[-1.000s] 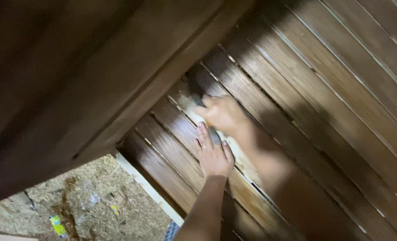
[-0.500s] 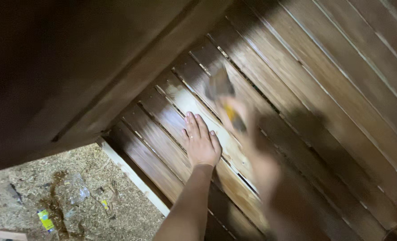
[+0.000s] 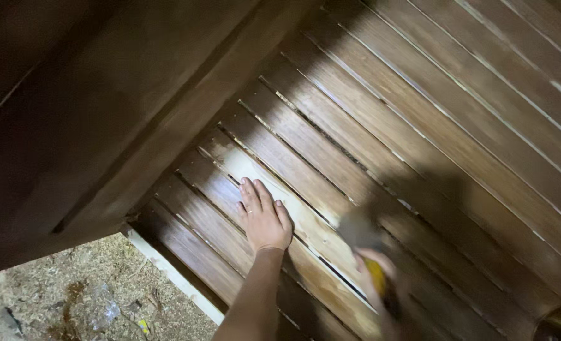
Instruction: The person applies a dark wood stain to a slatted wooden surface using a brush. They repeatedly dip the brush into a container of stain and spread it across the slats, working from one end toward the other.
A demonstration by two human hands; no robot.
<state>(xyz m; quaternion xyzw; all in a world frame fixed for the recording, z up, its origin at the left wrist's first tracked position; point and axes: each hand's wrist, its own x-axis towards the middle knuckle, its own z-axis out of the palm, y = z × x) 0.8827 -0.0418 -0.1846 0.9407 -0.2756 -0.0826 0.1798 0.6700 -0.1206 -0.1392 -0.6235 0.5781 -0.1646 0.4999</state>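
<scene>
So here we've got our left hand (image 3: 264,220) pressed flat on the slatted wooden panel (image 3: 419,126), palm down, fingers (image 3: 250,191) stretched out and released, gripping nothing. It sits on the slats toward the lower left end of the panel, not far from the pale edge strip (image 3: 173,275). Looks to us like it's planted there to brace ourselves and keep the panel steady, since the other hand is working right next door

Our right hand (image 3: 375,278) is badly motion-blurred, so take this with a grain of salt. It seems closed around a tool with a yellow handle (image 3: 376,273), and there's a dark blurry pad or brush head (image 3: 356,230) at its front end resting on the slat just right of the left hand. We can't tell if it's a brush or a sanding thing, too smeared. The pale slat (image 3: 274,189) running between the two hands looks lighter than the dark brown ones around it, and the tool sits along that same strip, so the grip angle follows the grain

A dark wooden board (image 3: 103,126) covers the upper left. Below the panel's lower left edge we see dirt ground (image 3: 53,297) with bits of litter (image 3: 103,311)
</scene>
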